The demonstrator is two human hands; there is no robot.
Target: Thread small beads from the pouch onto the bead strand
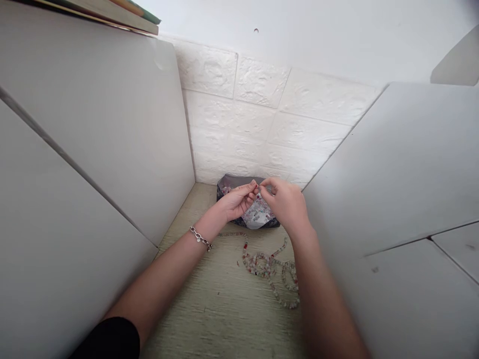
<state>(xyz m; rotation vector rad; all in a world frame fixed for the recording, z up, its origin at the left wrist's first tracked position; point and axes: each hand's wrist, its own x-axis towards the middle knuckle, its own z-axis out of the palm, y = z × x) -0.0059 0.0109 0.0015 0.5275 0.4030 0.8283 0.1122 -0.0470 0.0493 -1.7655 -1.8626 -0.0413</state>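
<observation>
My left hand [242,198] and my right hand [281,197] meet fingertip to fingertip, each in a pinch. What they pinch is too small to make out; a tiny reddish speck shows between them. Under them sits an open dark pouch [229,180] with a grey lining, partly hidden by both hands. Many small colourful beads [261,213] lie inside it on something whitish. In front of the pouch, a long string of beads [277,294] lies in loose loops, partly covered by my right forearm. A chain bracelet is around my left wrist.
The pale wooden surface [209,309] runs between a grey-white panel [112,129] on the left and another panel [404,169] on the right. A white brick-patterned wall [239,119] closes off the back. Books [123,17] rest atop the left panel.
</observation>
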